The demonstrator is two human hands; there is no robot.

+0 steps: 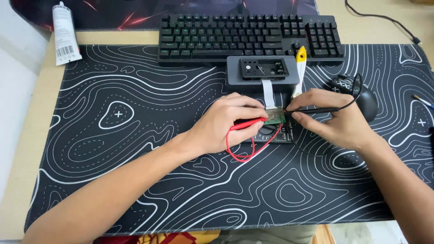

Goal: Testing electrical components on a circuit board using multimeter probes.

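I'm seeing the left hand (226, 124) pinching a red probe w/ red wire (246, 124), tip on the small green circuit board (273, 116) mid-counter. The right hand (337, 118) is pinching a black probe (316, 110) on the same board, w/ a dark multimeter (271, 133) lying just below it.

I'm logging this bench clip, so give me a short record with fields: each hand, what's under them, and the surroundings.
left hand: holds red probe to small green circuit board
right hand: holds black probe to the same board
beneath: multimeter, partly hidden
behind: grey device with white ribbon cable; keyboard
surface: patterned desk mat
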